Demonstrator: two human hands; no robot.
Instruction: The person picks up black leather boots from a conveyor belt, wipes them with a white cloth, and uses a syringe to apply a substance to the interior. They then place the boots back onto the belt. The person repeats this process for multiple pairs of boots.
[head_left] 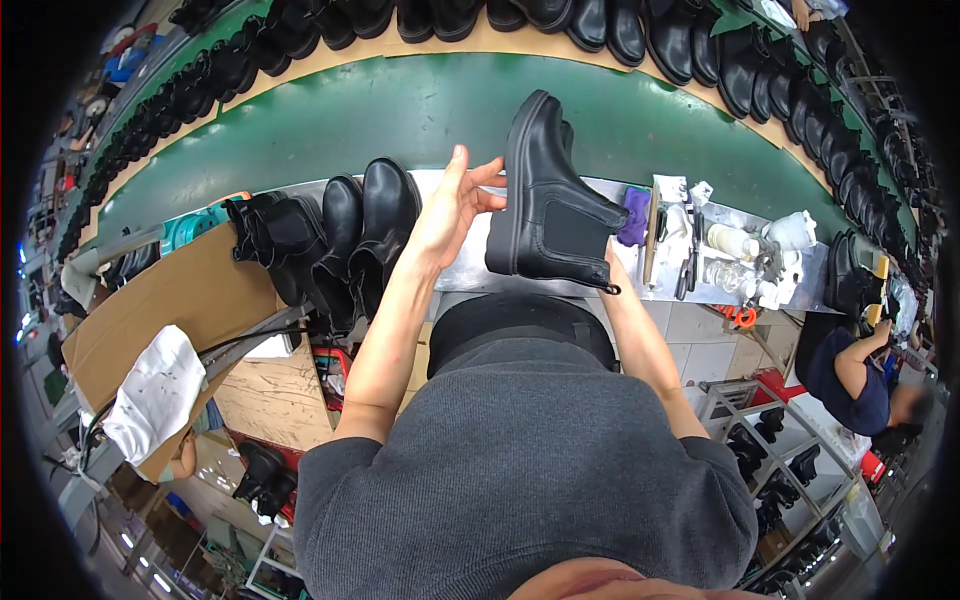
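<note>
A black Chelsea boot [545, 200] with a chunky sole and elastic side panel is held up over the bench edge, its toe pointing away and its sole facing left. My right hand [616, 268] grips it at the shaft opening; the boot hides most of that hand's fingers. Beside the sole is my left hand [450, 215], open, thumb raised and fingers stretched toward the boot; whether the fingertips touch it I cannot tell. Left of my left forearm stand several more black boots [388, 200], close together.
A metal work ledge [460, 265] fronts a green conveyor belt [430, 110], with rows of black boots beyond. To the right lie a purple cloth [635, 215], bottles [732, 240] and white rags. Cardboard [180, 300] and a white cloth [158, 390] are at left. Another person [850, 375] sits far right.
</note>
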